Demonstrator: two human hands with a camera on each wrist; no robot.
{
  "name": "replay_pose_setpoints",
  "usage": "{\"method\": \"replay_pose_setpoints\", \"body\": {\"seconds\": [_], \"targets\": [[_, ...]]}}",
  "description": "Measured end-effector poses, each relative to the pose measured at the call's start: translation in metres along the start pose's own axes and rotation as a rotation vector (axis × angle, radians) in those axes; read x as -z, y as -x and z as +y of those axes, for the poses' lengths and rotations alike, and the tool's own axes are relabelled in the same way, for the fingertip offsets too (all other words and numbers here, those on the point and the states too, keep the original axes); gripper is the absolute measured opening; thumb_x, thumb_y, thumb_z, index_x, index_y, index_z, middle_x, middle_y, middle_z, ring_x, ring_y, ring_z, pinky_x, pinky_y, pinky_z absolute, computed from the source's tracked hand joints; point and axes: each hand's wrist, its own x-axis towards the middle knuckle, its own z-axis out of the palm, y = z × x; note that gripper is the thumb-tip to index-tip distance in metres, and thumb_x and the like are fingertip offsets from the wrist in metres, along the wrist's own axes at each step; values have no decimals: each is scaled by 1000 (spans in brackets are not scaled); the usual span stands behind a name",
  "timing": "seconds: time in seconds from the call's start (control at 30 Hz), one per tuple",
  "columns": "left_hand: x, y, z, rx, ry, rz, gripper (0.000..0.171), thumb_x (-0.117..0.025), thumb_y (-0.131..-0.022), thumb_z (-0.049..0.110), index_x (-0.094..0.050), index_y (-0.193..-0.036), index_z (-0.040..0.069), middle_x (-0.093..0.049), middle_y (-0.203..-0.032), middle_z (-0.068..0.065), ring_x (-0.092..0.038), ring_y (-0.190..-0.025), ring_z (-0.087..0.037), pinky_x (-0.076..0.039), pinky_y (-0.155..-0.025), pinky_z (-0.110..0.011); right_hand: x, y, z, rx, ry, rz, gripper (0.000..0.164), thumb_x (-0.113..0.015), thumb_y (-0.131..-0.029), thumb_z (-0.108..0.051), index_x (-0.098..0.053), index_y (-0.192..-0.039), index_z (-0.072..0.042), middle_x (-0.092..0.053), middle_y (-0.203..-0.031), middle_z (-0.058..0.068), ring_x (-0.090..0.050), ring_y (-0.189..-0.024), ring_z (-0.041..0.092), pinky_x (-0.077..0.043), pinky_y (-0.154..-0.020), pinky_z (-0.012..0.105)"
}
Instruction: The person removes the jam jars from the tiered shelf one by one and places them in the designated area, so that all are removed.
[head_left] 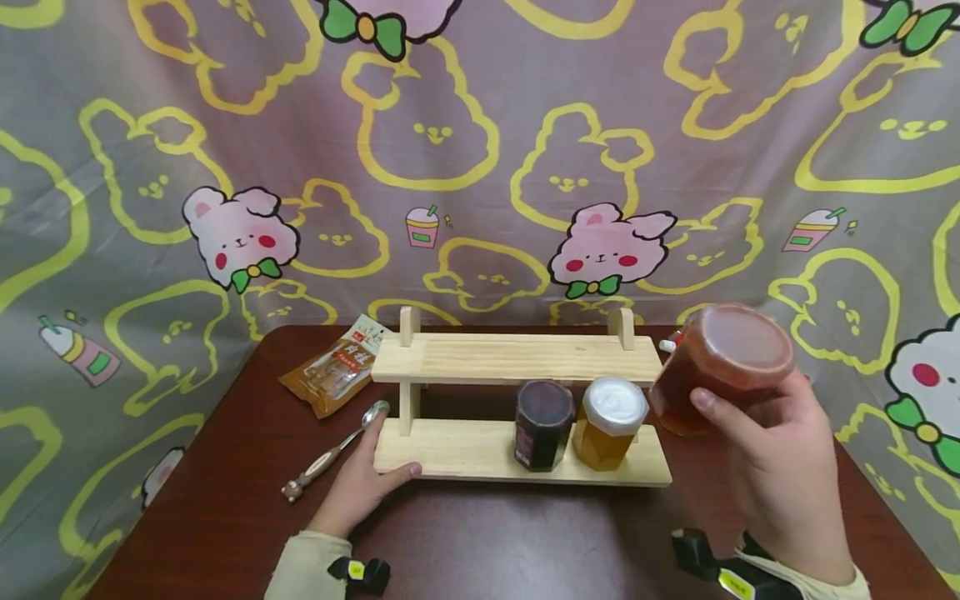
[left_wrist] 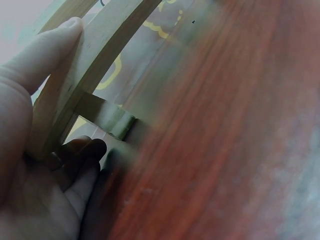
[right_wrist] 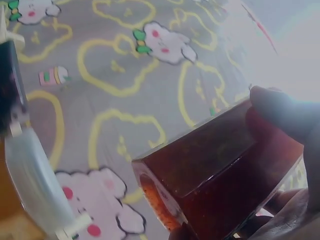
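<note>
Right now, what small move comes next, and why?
Probably ease the red-brown jar left, over the upper wooden board, which bears no jar: the right hand holds the jar near that board's right end, a dark jar and an amber jar fill the right part of the lower board, and the left hand grips its left end.

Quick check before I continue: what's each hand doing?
Left hand: gripping the wooden rack at its lower left end.
Right hand: holding the reddish jar.
</note>
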Motion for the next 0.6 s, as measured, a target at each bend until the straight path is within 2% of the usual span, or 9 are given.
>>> {"method": "replay_pose_setpoints", "body": {"seconds": [0.13,0.27,0.4,0.47,0.6], "targets": [[1,0,-1,-5,1,7,109,-85,-80,40,-19,-159,7,-39,-152,-29,-50,-128,-42,-38,-106,-57,16,-5,4,-11,9,53,68,-65,-85,20,-45,-145,-5,-48,-140,15,-46,-123,28,-52,-89,21],[-1,-2,-2,-12,15,15,109,-86,-79,39,-20,-159,7,-41,-151,-29,-51,-128,-41,-38,-106,-57,29,-11,10,-41,65,148,69,-70,-85,16,-46,-145,-9,-48,-141,11,-44,-124,24,-52,-86,16],[-2,-3,-4,-13,21,29,110,-87,-78,39,-21,-159,7,-42,-150,-29,-51,-128,-40,-38,-106,-56,40,-16,18,-61,68,229,70,-72,-83,16,-48,-143,-9,-50,-139,9,-46,-125,23,-50,-86,15],[-3,-3,-4,-10,27,28,110,-87,-77,39,-21,-159,7,-42,-150,-29,-51,-128,-40,-38,-106,-56,47,-17,23,-88,74,246,70,-72,-83,15,-47,-144,-10,-50,-139,8,-46,-125,22,-49,-88,14],[-2,-2,-4,-6,39,20,111,-87,-78,39,-20,-160,7,-42,-151,-28,-51,-128,-40,-37,-107,-56,65,-18,33,-173,185,235,76,-77,-85,4,-41,-148,-16,-46,-141,1,-41,-129,19,-47,-89,10]]}}
